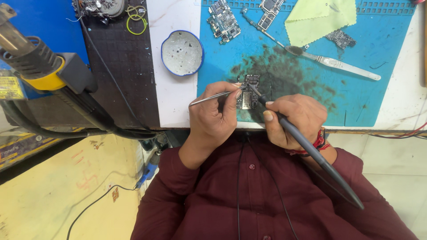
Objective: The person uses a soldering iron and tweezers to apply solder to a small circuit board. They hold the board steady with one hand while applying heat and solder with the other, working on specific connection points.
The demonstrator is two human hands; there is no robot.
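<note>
- Left hand (212, 116): grip closing on metal tweezers (213, 96), tips touching small circuit board (248, 92) on stained blue mat (356, 95)
- Right hand (294, 119): grip clasping soldering iron (307, 144)
- Risk: tip slipping, likely scorching neighbouring parts or shifting the board

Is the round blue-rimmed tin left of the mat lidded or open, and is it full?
Open and nearly empty: the round tin shows its bare grey inside, with only a few dark specks on the bottom and no lid on it.
</note>
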